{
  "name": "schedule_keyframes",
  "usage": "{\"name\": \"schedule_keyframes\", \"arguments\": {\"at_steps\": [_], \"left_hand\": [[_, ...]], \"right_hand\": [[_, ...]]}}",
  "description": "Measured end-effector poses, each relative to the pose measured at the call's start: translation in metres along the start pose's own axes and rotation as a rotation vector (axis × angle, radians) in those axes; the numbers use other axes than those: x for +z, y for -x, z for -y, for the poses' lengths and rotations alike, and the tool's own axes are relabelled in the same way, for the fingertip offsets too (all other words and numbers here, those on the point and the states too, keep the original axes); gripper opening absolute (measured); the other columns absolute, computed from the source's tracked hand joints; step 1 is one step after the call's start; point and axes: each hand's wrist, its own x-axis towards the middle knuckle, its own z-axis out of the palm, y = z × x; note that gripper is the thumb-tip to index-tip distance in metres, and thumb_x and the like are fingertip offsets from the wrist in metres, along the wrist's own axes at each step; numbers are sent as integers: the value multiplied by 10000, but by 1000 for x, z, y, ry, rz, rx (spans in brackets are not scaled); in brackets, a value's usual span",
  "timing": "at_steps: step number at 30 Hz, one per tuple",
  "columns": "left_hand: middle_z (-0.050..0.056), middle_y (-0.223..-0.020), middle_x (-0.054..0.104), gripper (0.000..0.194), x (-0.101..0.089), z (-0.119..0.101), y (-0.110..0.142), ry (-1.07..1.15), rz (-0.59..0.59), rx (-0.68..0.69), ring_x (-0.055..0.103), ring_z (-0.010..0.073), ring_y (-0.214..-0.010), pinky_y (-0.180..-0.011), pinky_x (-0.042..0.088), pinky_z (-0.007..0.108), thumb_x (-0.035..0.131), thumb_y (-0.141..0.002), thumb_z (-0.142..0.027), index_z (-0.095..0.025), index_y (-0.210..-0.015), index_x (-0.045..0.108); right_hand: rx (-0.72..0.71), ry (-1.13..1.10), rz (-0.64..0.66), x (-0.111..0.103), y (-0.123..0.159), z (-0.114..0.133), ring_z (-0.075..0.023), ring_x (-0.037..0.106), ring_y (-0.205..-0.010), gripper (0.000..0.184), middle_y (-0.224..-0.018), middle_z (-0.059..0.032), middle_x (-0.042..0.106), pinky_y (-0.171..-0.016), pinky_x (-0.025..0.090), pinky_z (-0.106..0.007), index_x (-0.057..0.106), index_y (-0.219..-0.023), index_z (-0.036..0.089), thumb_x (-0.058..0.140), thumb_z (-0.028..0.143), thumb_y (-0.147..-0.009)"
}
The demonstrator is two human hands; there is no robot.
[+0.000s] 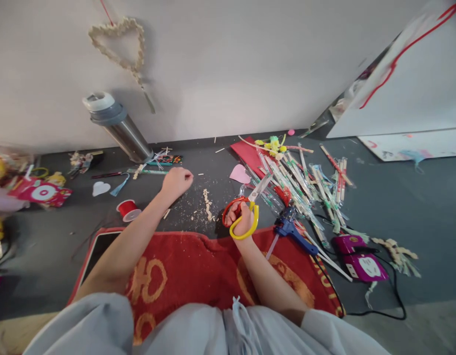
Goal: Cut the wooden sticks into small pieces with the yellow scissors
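Note:
Scissors [262,187] with one red and one yellow handle loop are held in my right hand [240,221], blades pointing up and to the right. My left hand [177,181] is closed just above the dark table, fingers curled inward; whatever they hold, if anything, is hidden. Between the two hands lies a small line of short pale cut pieces [208,204], with fine crumbs scattered around it. A pink paper heart [240,174] lies beyond the scissors. Left of my left forearm sits a spool of red thread [129,210].
Wrapped chopsticks [305,182] pile up at the right, beside a blue glue gun [295,233] and a magenta box [360,259] with a black cable. A steel thermos [120,128] stands against the wall below a hanging heart ornament [120,64]. A red towel [183,276] covers the front.

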Motion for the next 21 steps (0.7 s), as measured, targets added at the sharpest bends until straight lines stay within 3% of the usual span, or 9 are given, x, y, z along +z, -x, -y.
{"name": "schedule_keyframes", "arguments": {"at_steps": [4, 8, 11, 14, 18, 21], "left_hand": [[103, -973, 746, 253, -12, 41, -39, -7, -88, -312, 676, 293, -945, -805, 496, 374, 514, -825, -232, -188, -882, 756], [109, -998, 739, 236, -16, 78, -78, -4, -148, -496, 661, 282, -948, -846, 489, 379, 538, -820, -212, -167, -938, 738], [112, -977, 732, 190, -12, 95, -101, 29, -135, -496, 648, 266, -930, -845, 477, 364, 593, -817, -259, -161, -916, 723], [98, -848, 700, 186, -6, 104, -117, 50, -85, -509, 630, 272, -905, -849, 463, 378, 682, -791, -342, -157, -774, 678], [-15, -520, 467, 282, -6, 110, -126, 262, -90, -499, 563, 208, -779, -893, 430, 383, 760, -717, -183, -158, -561, 526], [-54, -436, 353, 322, -12, 107, -127, 470, -77, -357, 481, 139, -652, -822, 446, 353, 723, -780, -147, -148, -555, 493]], "right_hand": [[-4, 4, 33, -1, 2, -1, -63, 362, -266, 464, -357, 100, 359, -289, 301, -180, 460, -577, 213, 622, 640, -658], [5, 10, 46, -2, 3, -2, -60, 364, -274, 455, -368, 98, 359, -292, 309, -177, 467, -585, 211, 619, 630, -680], [16, 16, 38, -1, 3, -2, -60, 355, -270, 458, -363, 98, 349, -286, 305, -177, 467, -579, 211, 619, 632, -675], [31, 18, 21, -1, 2, -2, -59, 349, -265, 450, -355, 98, 347, -278, 295, -175, 471, -573, 210, 626, 624, -657], [37, 23, 33, -1, 2, -2, -56, 347, -267, 432, -358, 99, 350, -281, 300, -174, 474, -577, 209, 625, 604, -662], [30, 26, 33, -2, 2, -3, -56, 349, -272, 426, -364, 100, 352, -284, 299, -173, 473, -590, 210, 613, 601, -682]]}}
